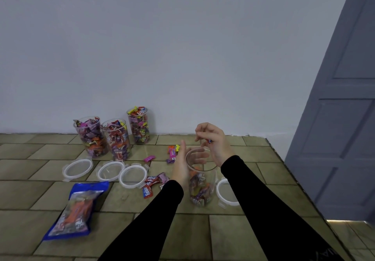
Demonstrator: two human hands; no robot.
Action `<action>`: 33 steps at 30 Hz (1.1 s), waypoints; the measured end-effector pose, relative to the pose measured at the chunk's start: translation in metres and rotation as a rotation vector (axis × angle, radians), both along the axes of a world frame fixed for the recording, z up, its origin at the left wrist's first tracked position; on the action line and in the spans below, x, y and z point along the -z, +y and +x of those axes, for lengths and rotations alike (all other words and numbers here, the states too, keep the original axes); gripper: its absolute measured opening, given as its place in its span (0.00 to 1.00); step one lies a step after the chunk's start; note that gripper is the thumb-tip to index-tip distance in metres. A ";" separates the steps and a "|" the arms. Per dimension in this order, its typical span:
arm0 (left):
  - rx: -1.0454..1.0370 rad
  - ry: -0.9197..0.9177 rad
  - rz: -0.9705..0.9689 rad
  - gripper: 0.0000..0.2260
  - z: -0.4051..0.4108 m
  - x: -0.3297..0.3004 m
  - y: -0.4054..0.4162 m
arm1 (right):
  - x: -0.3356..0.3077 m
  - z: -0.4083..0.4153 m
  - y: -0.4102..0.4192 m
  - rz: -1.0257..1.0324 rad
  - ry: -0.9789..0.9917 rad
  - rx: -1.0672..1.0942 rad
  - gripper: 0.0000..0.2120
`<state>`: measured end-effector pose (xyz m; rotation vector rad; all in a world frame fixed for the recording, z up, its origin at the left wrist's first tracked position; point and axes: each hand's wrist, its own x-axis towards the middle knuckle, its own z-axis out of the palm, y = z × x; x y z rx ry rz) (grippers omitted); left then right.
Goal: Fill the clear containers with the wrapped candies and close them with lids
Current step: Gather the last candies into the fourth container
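A clear container [201, 187] stands in front of me, partly filled with wrapped candies, its mouth uncovered. My left hand [180, 165] grips its left side. My right hand [213, 139] hovers over the container's mouth, pinching a small wrapped candy [209, 140] in its fingertips. Three full containers [113, 137] stand uncovered near the wall. Three white-rimmed lids [110, 170] lie in a row on the table, and a fourth lid [226, 191] lies right of the held container. Loose candies [154, 182] lie left of it and further back [172, 152].
A blue candy bag [76, 210] lies on the tile-patterned table [233, 236] at the front left. A single pink candy [149, 158] lies mid-table. The table's right edge runs diagonally beside a grey door [341, 118]. A white wall stands behind.
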<state>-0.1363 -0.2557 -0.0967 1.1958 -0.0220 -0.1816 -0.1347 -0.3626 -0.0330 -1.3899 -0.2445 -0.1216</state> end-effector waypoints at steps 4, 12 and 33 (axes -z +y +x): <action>-0.036 0.001 -0.009 0.36 -0.001 0.002 0.000 | -0.003 -0.005 0.002 -0.019 0.031 0.002 0.12; 0.036 -0.007 -0.001 0.35 0.003 0.002 0.007 | -0.013 0.011 -0.008 -0.035 0.092 0.138 0.12; 0.046 -0.161 1.745 0.31 0.040 0.067 0.060 | 0.135 0.095 0.010 -1.574 -0.327 -0.060 0.29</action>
